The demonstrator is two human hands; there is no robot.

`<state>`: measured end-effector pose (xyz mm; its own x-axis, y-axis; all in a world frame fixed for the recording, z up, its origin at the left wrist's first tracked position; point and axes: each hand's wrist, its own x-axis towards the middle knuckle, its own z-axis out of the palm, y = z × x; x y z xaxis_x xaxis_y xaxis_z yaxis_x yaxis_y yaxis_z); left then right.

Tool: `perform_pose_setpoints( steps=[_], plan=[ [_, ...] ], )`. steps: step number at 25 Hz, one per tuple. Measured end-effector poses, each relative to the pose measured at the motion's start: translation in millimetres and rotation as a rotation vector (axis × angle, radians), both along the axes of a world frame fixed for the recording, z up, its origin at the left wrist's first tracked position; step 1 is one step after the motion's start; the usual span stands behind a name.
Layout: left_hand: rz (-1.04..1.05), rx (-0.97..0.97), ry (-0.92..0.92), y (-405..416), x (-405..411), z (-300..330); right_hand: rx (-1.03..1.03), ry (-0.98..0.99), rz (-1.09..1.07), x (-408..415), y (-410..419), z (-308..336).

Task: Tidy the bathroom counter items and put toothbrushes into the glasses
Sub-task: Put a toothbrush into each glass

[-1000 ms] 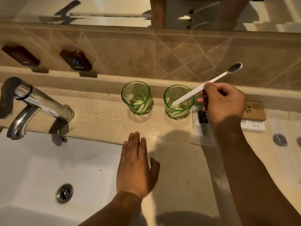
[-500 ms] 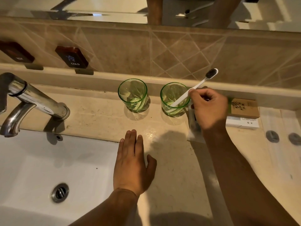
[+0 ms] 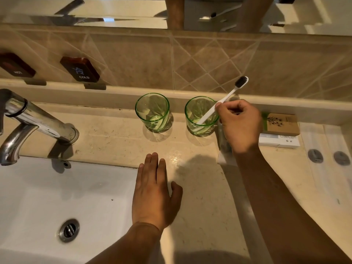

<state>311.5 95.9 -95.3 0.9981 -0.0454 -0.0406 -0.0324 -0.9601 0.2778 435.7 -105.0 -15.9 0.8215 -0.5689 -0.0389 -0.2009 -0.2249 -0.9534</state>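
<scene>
Right hand (image 3: pixel 240 125) pinches the white toothbrush (image 3: pixel 221 103), handle end down in the right green glass (image 3: pixel 201 115), head leaning toward one o'clock; left hand (image 3: pixel 155 195) lies flat and empty on the counter (image 3: pixel 200 197), likely bracing

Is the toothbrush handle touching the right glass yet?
Touching. Head view: the white toothbrush held by the right hand leans on the right green glass rim.

Two dark brown plaques stand on the ledge behind the faucet (image 3: pixel 36 121). The one directly behind the faucet, the left plaque (image 3: pixel 16 64), reads "HOT" in white letters. The one to the faucet's right, the right plaque (image 3: pixel 80 69), reads "COLD" under a pale snowflake-like sign. Far right of the faucet, a white box (image 3: pixel 279 140) carries small dark print, too small to read, and the brown cardboard box (image 3: pixel 281 121) on it shows a plant drawing.
</scene>
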Motion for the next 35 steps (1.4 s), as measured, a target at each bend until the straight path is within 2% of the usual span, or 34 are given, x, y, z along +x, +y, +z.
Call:
perform_pose_setpoints(
  steps=[26, 30, 33, 35],
  plan=[
    [-0.020, -0.016, -0.027, 0, 2, 0, 0.019, 0.049, 0.028, 2, 1, -5],
    [-0.019, -0.037, -0.019, -1, 2, 1, -0.036, -0.003, 0.038, -43, 1, -2],
    [-0.016, -0.050, -0.026, 0, 2, 1, -0.190, 0.198, 0.166, -112, -3, -13],
    [-0.022, -0.048, -0.039, 0, 1, 1, -0.199, 0.333, 0.284, -170, -7, -23]
  ],
)
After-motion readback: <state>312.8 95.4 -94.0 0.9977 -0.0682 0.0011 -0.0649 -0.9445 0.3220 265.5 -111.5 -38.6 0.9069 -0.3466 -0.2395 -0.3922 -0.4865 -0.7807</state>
